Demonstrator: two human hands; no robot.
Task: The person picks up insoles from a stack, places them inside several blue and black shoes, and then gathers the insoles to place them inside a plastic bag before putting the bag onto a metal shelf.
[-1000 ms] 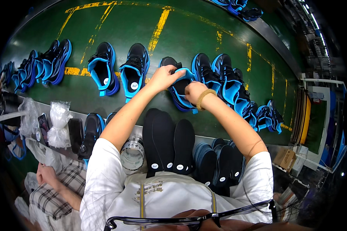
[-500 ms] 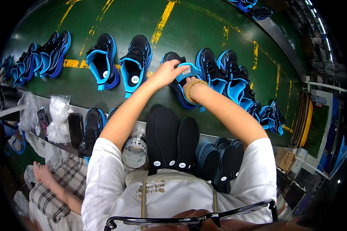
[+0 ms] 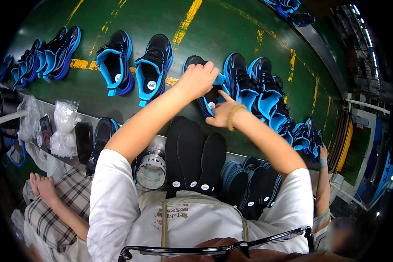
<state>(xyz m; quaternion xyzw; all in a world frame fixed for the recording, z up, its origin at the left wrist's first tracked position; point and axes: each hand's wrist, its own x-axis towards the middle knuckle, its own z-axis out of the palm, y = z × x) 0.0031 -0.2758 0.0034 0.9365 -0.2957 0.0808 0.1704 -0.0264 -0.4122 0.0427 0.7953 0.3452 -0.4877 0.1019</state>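
Note:
A black and blue sneaker lies in front of me on the green work surface, toe pointing away. My left hand is closed over its tongue and collar; the exact pinch is hidden under the fingers. My right hand, with a tan band at the wrist, is around the heel. Its thumb and index finger lie on opposite sides of the opening, and the other fingers are hidden. Inside the sneaker a black insole with a round white label shows. Another open sneaker stands to the left.
More sneakers line up on the right and far left. Black insoles stand upright before me, beside insole stacks and a clear tape roll. Phones and plastic bags lie left. Another person's hand is at the right edge.
My right hand has come out of the sneaker to its heel, uncovering the insole label. My left hand has closed over the tongue. Another person's arm has appeared at the right.

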